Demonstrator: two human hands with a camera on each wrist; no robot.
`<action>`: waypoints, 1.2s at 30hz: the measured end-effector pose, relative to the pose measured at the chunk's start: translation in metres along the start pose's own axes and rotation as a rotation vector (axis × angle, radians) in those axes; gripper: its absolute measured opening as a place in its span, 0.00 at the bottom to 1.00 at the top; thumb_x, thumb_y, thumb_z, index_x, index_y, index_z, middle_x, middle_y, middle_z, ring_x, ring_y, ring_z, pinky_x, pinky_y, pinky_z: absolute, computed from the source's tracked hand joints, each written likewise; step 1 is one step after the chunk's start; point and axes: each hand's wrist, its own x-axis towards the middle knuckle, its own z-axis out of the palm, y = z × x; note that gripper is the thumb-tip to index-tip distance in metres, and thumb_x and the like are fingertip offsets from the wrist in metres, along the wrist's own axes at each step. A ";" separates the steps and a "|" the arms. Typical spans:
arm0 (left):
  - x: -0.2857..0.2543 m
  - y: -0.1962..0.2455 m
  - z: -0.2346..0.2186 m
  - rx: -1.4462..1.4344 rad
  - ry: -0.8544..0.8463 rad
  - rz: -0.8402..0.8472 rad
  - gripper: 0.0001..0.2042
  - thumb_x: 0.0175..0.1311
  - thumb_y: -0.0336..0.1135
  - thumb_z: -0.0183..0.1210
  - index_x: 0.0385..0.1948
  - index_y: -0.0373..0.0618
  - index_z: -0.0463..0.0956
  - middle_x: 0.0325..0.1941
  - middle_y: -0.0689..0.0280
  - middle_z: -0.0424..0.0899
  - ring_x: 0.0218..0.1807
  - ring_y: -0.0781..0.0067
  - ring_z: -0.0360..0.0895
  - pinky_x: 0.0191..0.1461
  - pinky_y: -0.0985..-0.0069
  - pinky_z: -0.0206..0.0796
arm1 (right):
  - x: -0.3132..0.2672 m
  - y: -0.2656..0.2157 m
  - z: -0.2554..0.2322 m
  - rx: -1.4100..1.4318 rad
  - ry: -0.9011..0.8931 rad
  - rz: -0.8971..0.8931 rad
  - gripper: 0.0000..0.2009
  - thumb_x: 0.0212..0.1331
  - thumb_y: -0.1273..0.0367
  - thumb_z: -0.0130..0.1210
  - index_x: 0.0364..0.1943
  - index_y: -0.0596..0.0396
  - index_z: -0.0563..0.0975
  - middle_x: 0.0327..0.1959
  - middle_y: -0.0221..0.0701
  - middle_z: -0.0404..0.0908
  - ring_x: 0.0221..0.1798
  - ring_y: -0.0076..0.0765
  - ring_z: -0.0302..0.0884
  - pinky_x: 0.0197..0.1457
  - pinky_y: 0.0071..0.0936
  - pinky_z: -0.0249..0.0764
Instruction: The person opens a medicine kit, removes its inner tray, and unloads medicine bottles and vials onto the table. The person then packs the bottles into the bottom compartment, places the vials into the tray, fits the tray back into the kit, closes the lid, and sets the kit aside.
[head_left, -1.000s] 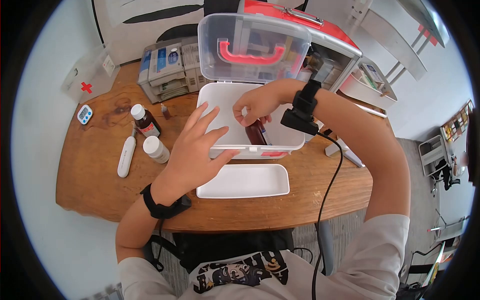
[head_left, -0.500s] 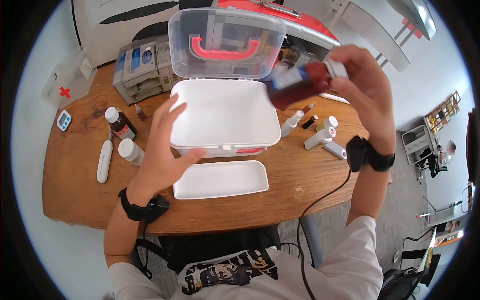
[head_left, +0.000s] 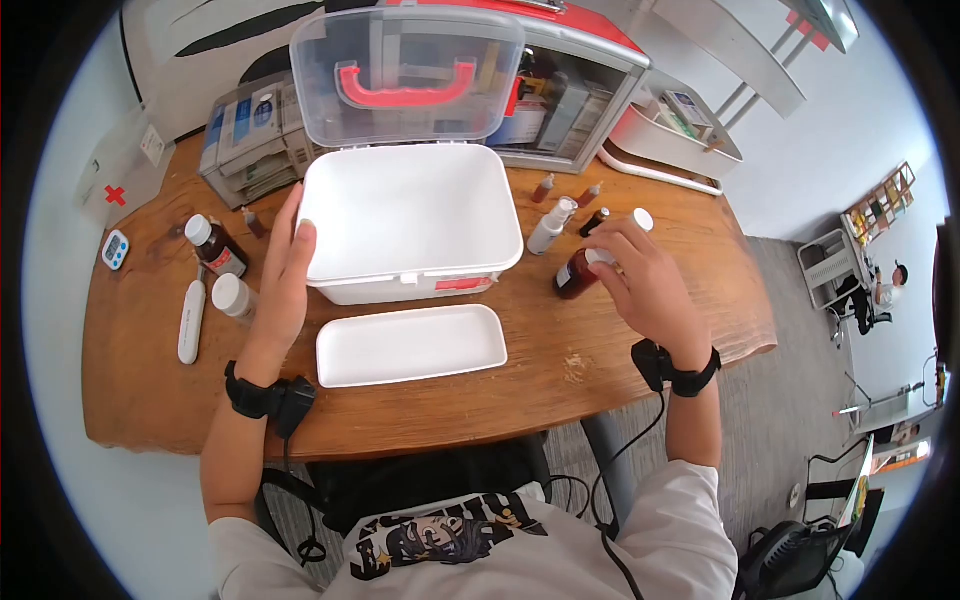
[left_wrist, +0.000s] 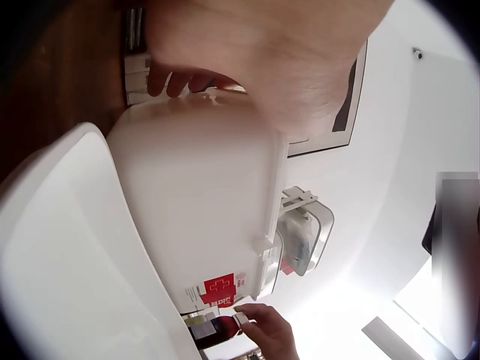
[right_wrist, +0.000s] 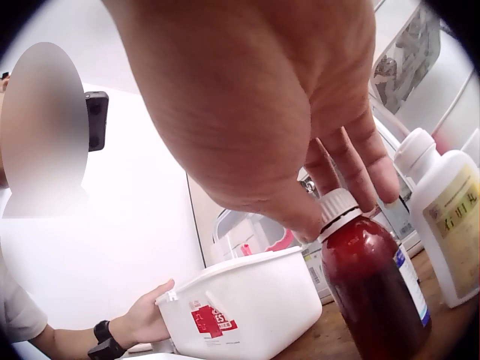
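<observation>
"Red-brown bottle (head_left: 574, 279): where was it?"

"Right of the white box (head_left: 365, 291), close to the worktop (head_left: 540, 390), near the white spray bottle (head_left: 548, 231)! My right grip (head_left: 647, 285) pinched its white cap (right_wrist: 340, 205), thumb one side, fingers the other; whether its base had landed, I couldn't tell."

"And what had just changed?"

"Half a second earlier I'd had it up in mid-air, a blur; a second earlier, it was inside the box! So taking it out looked done to me, and setting it down was, I judged, the step in hand."

"Your left grip (head_left: 283, 278)?"

"That had shifted too! Its fingers had been spread by the box's left edge; now they lay together along that side, straight, thumb at the rim, steadying it, I reckoned. The box showed bare white inside, and the tray (head_left: 412, 347) lay in front of it, as before."
</observation>
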 end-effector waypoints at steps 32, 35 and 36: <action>-0.001 -0.006 -0.004 -0.203 -0.014 0.015 0.33 0.78 0.53 0.36 0.72 0.33 0.51 0.76 0.54 0.57 0.77 0.64 0.52 0.78 0.69 0.40 | 0.057 -0.047 0.009 0.567 0.670 -0.037 0.15 0.62 0.75 0.59 0.52 0.59 0.74 0.43 0.33 0.82 0.44 0.27 0.80 0.50 0.24 0.75; -0.001 -0.005 -0.005 -0.238 -0.013 0.012 0.32 0.79 0.53 0.35 0.72 0.33 0.51 0.76 0.54 0.57 0.77 0.65 0.52 0.78 0.69 0.40 | 0.099 -0.051 0.015 0.428 0.503 -0.096 0.14 0.58 0.74 0.63 0.47 0.58 0.77 0.40 0.37 0.82 0.42 0.34 0.81 0.48 0.30 0.75; -0.003 -0.001 -0.004 -0.209 -0.017 0.016 0.32 0.79 0.52 0.36 0.72 0.33 0.51 0.76 0.54 0.57 0.77 0.65 0.52 0.78 0.70 0.40 | 0.109 -0.050 0.020 0.359 0.431 -0.125 0.13 0.56 0.73 0.64 0.45 0.58 0.78 0.40 0.40 0.81 0.40 0.38 0.81 0.46 0.32 0.76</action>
